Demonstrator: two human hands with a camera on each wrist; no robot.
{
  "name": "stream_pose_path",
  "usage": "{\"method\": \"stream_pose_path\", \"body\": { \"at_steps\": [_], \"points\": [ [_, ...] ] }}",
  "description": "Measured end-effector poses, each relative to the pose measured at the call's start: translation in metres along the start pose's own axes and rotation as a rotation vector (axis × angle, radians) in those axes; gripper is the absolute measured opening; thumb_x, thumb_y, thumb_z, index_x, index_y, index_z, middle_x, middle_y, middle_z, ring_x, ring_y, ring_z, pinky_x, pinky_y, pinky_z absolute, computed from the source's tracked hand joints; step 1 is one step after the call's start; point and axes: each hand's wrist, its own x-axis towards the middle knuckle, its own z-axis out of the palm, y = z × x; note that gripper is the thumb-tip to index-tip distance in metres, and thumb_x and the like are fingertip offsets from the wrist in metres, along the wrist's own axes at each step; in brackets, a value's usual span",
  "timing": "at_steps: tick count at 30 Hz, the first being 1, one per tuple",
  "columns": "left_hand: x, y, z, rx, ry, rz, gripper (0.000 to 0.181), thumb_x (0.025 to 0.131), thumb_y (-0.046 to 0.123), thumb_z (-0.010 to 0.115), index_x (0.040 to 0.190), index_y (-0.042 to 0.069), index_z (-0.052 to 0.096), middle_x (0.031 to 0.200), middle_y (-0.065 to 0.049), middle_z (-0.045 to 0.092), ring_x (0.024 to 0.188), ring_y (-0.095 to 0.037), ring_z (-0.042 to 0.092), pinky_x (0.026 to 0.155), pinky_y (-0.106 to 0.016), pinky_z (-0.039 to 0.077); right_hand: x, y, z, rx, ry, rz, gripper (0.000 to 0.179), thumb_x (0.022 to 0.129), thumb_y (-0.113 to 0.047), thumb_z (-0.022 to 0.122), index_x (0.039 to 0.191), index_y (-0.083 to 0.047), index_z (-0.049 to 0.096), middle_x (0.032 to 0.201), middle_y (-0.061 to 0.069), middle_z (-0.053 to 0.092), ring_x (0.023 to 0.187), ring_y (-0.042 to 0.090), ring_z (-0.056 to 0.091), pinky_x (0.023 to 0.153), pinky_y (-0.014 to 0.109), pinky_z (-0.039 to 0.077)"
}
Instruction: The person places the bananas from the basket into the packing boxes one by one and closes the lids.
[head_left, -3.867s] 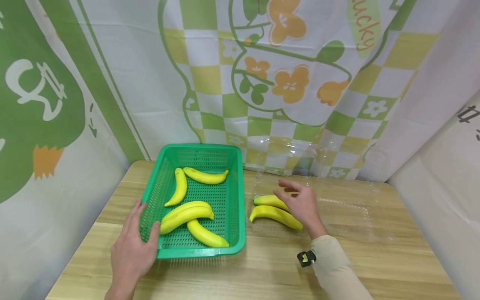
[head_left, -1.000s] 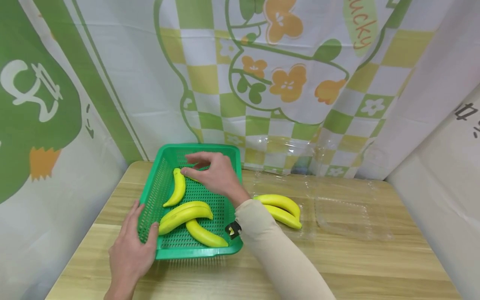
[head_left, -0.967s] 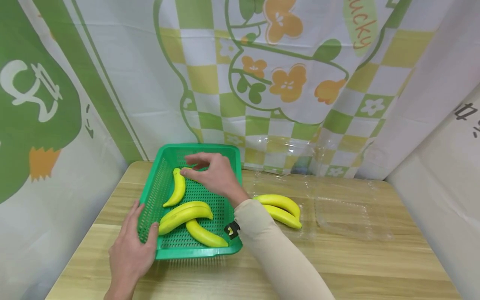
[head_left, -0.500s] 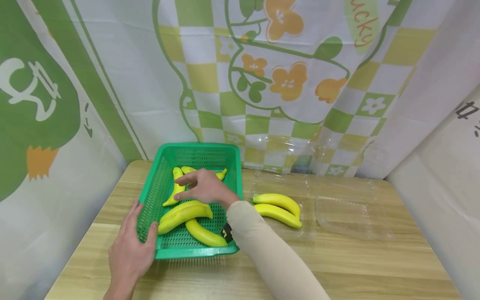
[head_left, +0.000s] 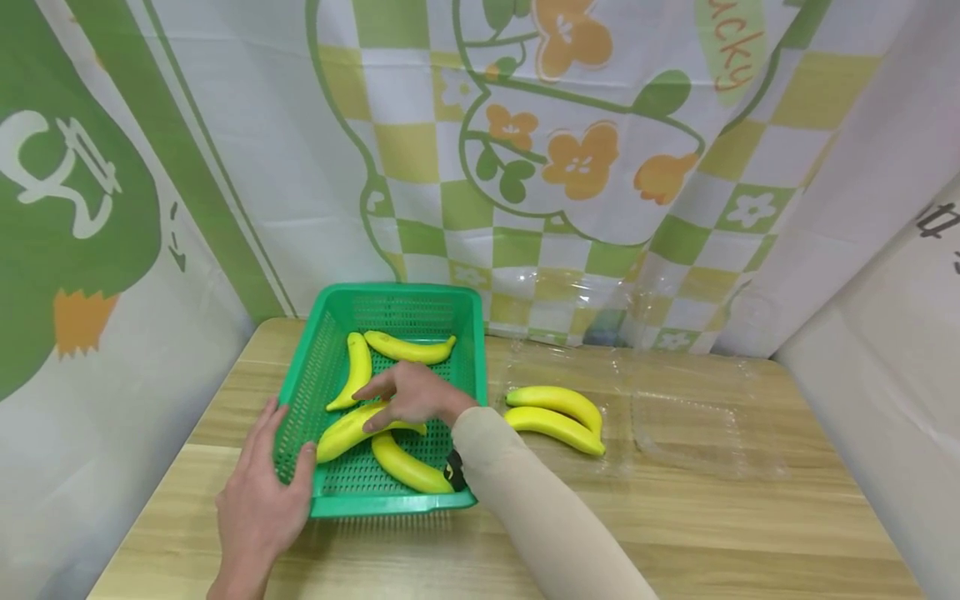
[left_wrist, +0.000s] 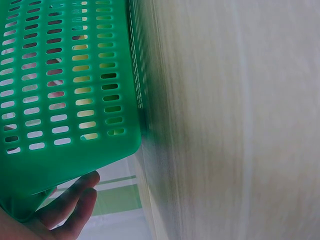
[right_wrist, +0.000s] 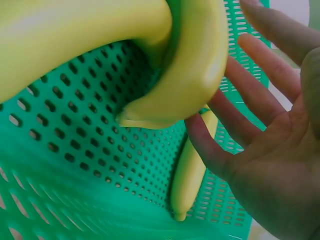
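A green basket point(head_left: 390, 505) stands on the table, its left rim gripped by my left hand point(head_left: 262, 504), the thumb inside and the fingers outside. In the left wrist view, fingers point(left_wrist: 70, 205) curl past the rim. My right hand point(head_left: 416, 392) is inside the basket, over a pair of crossing bananas. The upper banana point(head_left: 341, 437) is partly covered by it; the lower banana point(head_left: 408, 467) lies at the front. In the right wrist view, the spread fingers are alongside a banana point(right_wrist: 197, 75), not closed round it. Farther back lie a left banana point(head_left: 358, 367) and a rear banana point(head_left: 412, 348).
Right of the basket, two bananas point(head_left: 555, 427) lie side by side in one half of a clear plastic clamshell box point(head_left: 682, 429). Its lid stands up against the patterned curtain point(head_left: 540, 167) behind the wooden table point(head_left: 675, 533).
A banana moved from the front of the clear box earlier to lie differently there; my right hand went from the box into the basket, then from its back forward to the front bananas. My left hand stayed.
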Motion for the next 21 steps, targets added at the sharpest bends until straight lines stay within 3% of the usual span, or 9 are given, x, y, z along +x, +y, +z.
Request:
{"method": "stream_pose_path", "body": {
  "at_steps": [6, 11, 21],
  "points": [
    [0.0, 0.0, 0.0, -0.009, 0.014, 0.006, 0.064, 0.108, 0.034, 0.052, 0.167, 0.018, 0.033, 0.179, 0.004, 0.025, 0.145, -0.057, 0.047, 0.092, -0.077, 0.045, 0.007, 0.003, 0.004, -0.053, 0.006, 0.082, 0.048, 0.088, -0.026, 0.089, 0.134, -0.033, 0.075, 0.137, -0.011, 0.072, 0.114, 0.008, 0.063, 0.103, 0.029, 0.054],
    [0.0, 0.001, 0.0, -0.011, 0.012, 0.004, 0.064, 0.108, 0.033, 0.052, 0.167, 0.018, 0.033, 0.179, 0.004, 0.024, 0.145, -0.057, 0.047, 0.091, -0.076, 0.046, 0.009, 0.006, 0.005, -0.072, 0.012, 0.108, 0.05, 0.091, -0.021, 0.086, 0.137, -0.035, 0.073, 0.138, -0.011, 0.071, 0.112, 0.007, 0.062, 0.102, 0.028, 0.053],
    [0.0, 0.001, 0.0, -0.019, 0.017, -0.001, 0.064, 0.108, 0.034, 0.053, 0.167, 0.018, 0.033, 0.178, 0.002, 0.026, 0.147, -0.055, 0.045, 0.095, -0.08, 0.044, 0.012, 0.012, 0.004, -0.114, 0.016, 0.08, 0.047, 0.094, -0.022, 0.082, 0.139, -0.034, 0.072, 0.134, -0.005, 0.073, 0.097, 0.01, 0.058, 0.081, 0.024, 0.052]
  ]
}}
